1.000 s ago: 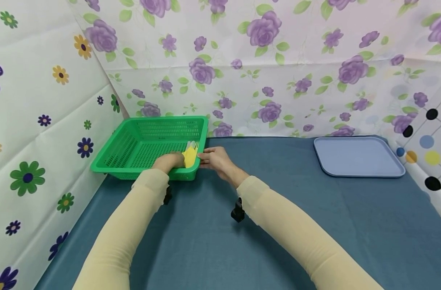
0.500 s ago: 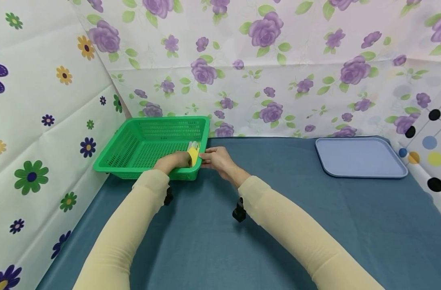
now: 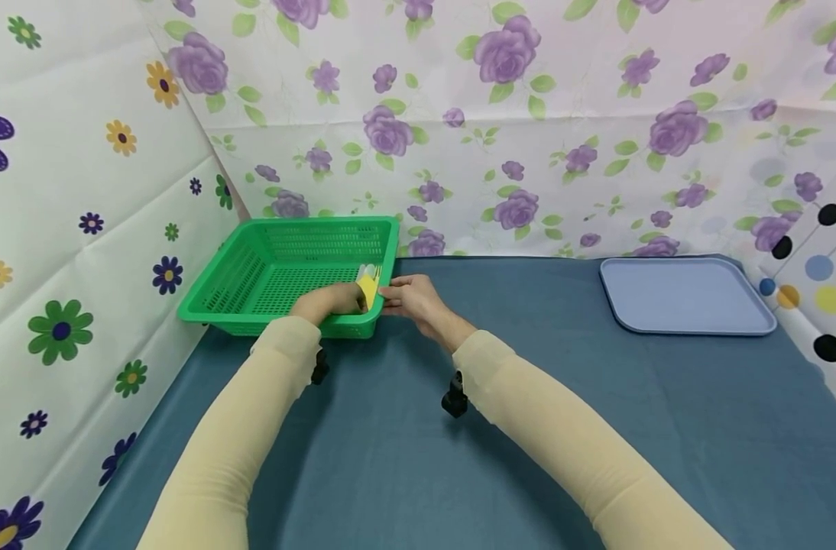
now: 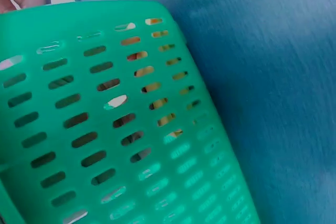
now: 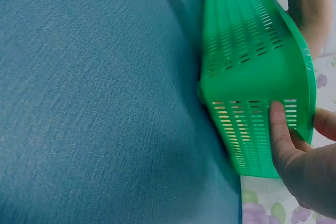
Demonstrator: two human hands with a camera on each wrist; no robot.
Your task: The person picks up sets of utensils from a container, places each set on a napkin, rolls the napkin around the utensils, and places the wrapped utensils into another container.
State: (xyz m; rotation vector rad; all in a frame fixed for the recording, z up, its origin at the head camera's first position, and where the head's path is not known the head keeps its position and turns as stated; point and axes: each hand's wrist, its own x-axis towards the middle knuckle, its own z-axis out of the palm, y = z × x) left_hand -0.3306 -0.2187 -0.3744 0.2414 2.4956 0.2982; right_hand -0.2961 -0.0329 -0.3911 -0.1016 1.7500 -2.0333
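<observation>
A green plastic basket [image 3: 232, 316] with slotted walls stands at the back left of the table. My left hand [image 3: 330, 300] reaches over its front rim into the right front corner. Its fingertips are hidden behind the hand and the basket wall, right at a yellow flat piece [image 3: 369, 287]. I cannot tell whether they grip it. Yellow fork tines and pale rounded cutlery ends [image 3: 365, 270] show just behind. My right hand [image 3: 418, 300] holds the basket's right rim from outside. In the right wrist view its thumb is at the rim and a finger [image 5: 281, 129] lies against the slotted wall.
A light blue-grey tray [image 3: 686, 296] lies at the back right of the table. The table has a blue cloth [image 3: 528, 428]. Flowered sheets [image 3: 473, 153] hang behind the table and along its left side.
My left hand has shifted slightly right inside the basket and covers more of the yellow piece. My right hand stays at the rim. The head view has shifted a little.
</observation>
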